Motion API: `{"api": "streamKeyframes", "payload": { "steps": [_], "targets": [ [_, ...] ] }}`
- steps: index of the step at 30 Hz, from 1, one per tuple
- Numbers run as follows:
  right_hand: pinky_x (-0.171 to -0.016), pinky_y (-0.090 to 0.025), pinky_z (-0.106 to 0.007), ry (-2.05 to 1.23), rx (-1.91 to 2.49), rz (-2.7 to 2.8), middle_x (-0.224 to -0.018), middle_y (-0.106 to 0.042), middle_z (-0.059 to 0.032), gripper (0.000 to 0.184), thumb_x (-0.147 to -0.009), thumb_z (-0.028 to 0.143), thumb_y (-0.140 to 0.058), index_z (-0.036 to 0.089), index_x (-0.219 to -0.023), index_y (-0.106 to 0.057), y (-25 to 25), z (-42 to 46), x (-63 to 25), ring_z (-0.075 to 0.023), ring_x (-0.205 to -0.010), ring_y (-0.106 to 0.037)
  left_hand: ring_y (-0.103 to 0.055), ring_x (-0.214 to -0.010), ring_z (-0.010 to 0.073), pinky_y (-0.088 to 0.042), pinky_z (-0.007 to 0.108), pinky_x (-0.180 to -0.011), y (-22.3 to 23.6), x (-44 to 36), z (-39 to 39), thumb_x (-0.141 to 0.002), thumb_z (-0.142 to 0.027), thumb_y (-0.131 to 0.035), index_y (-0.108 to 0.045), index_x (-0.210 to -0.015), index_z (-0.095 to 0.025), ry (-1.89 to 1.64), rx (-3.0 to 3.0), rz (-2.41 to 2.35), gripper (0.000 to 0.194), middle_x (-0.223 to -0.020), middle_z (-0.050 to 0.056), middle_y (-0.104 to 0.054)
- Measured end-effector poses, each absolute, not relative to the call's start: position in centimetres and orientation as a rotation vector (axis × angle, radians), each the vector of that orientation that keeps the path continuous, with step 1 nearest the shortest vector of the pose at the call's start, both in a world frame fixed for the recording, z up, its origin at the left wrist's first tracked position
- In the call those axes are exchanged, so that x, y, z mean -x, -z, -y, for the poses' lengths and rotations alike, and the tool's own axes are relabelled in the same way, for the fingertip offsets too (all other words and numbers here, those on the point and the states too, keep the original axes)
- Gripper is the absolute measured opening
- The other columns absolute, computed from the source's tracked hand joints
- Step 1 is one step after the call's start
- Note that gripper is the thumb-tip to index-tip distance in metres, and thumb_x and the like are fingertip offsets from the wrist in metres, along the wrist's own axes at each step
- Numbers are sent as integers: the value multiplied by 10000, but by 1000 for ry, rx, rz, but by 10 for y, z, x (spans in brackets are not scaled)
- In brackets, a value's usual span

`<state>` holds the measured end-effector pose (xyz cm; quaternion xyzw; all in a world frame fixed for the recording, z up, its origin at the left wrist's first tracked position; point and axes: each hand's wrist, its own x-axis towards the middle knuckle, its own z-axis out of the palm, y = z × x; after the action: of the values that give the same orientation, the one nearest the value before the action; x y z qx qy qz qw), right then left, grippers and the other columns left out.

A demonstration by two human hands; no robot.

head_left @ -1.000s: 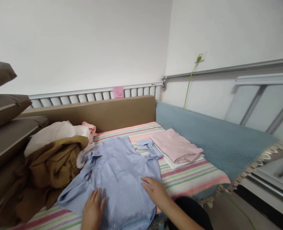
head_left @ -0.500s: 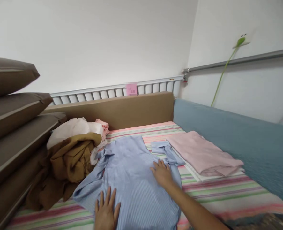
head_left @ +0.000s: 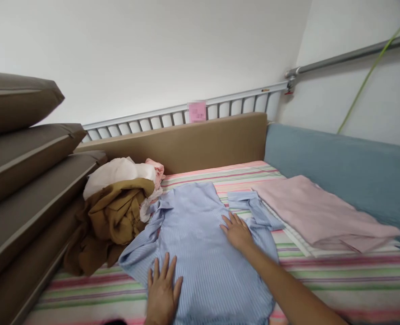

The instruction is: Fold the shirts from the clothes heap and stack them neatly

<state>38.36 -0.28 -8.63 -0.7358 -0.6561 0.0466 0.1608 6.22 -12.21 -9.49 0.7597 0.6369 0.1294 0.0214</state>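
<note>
A blue striped shirt [head_left: 200, 253] lies spread on the striped bed sheet [head_left: 338, 280], its sleeves bent out at both sides. My left hand [head_left: 163, 289] rests flat on the shirt's lower left part, fingers spread. On the upper right part of the shirt, near the right sleeve, my right hand [head_left: 237, 232] lies flat with its fingers apart. Neither hand grips the cloth. Just right of the right sleeve is a folded pink garment [head_left: 318, 212] on top of white cloth [head_left: 297, 241].
Left of the shirt sits a heap with a mustard-brown garment [head_left: 118, 212] and white cloth [head_left: 118, 174]. Stacked brown cushions [head_left: 34, 180] rise at the far left. A brown padded board [head_left: 193, 144] and a blue one [head_left: 342, 167] border the bed. Behind runs a white radiator [head_left: 139, 124].
The view has turned, so most things sit further right in the picture. Both hands still lie flat at about the same places on the shirt.
</note>
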Motion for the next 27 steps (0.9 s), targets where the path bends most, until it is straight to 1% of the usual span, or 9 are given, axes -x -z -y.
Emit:
{"api": "streamKeyframes", "payload": {
  "steps": [4, 7, 9, 13, 16, 18, 22, 24, 27],
  "targets": [
    [-1089, -101, -407, -123, 2080, 1890, -1461, -313, -90, 519, -877, 440, -400, 212, -1342, -435, 87, 6, -380, -251, -1364, -192, -170, -1363, 342, -210, 583, -1053, 88, -59, 113, -867, -385, -420, -394, -1347, -320, -474, -2332, -2009, 485, -1463, 9, -316],
    [-1090, -91, -404, -115, 2071, 1879, -1462, -310, -96, 518, -877, 434, -394, 209, -1342, -435, 87, 7, -378, -255, -1364, -193, -178, -1371, 283, -242, 510, -1073, 77, -59, 86, -894, -366, -361, -452, -1320, -224, -592, -2392, -2011, 458, -1455, 61, -334],
    [-1091, -83, -403, -122, 2067, 1872, -1463, -308, -97, 515, -878, 430, -389, 215, -1344, -433, 87, 8, -379, -257, -1365, -189, -193, -1370, 256, -267, 465, -1073, 75, -62, 64, -904, -354, -333, -448, -1320, -181, -607, -2452, -1966, 464, -1448, 90, -344],
    [-1093, -72, -395, -160, 2065, 1872, -1469, -294, -88, 518, -883, 443, -373, 230, -1354, -417, 81, 9, -380, -249, -1372, -172, -233, -1349, 317, -297, 527, -1025, 92, -67, 33, -884, -400, -377, -408, -1348, -225, -432, -2422, -2048, 497, -1442, 115, -346],
    [-1093, -93, -401, -224, 2070, 1853, -1473, -285, -78, 518, -870, 431, -398, 236, -1349, -423, 71, 10, -381, -245, -1374, -170, -219, -1352, 323, -294, 515, -1022, 106, -63, 26, -874, -415, -392, -375, -1365, -259, -341, -2434, -2064, 515, -1462, 103, -309],
    [-1086, -149, -393, -330, 2033, 1854, -1452, -326, -98, 520, -833, 383, -463, 211, -1324, -461, 61, 15, -385, -248, -1357, -226, -230, -1349, 319, -301, 508, -1018, 107, -60, 25, -874, -403, -392, -371, -1367, -258, -297, -2416, -2059, 515, -1459, 100, -317],
    [-1037, -280, -322, -513, 1824, 1733, -1324, -497, -144, 472, -793, 282, -494, 124, -1234, -551, 45, 38, -390, -217, -1237, -430, -288, -1322, 337, -276, 559, -1017, 79, -76, 16, -856, -353, -418, -505, -1273, -202, -346, -2386, -2052, 452, -1384, 114, -438],
    [-986, -341, -291, -603, 1735, 1611, -1225, -583, -132, 419, -812, 276, -462, 115, -1177, -590, 41, 54, -389, -197, -1145, -515, -366, -1283, 303, -278, 502, -1042, 54, -101, 6, -843, -334, -442, -577, -1186, -175, -522, -2437, -1894, 401, -1325, 124, -502],
    [-886, -404, -272, -693, 1647, 1543, -1082, -662, -94, 350, -826, 265, -441, 149, -1092, -637, 41, 72, -384, -187, -1008, -590, -519, -1134, 259, -336, 393, -1025, 18, -157, -19, -803, -294, -513, -646, -1049, -165, -738, -2384, -1538, 308, -1157, 134, -617]
  ]
}}
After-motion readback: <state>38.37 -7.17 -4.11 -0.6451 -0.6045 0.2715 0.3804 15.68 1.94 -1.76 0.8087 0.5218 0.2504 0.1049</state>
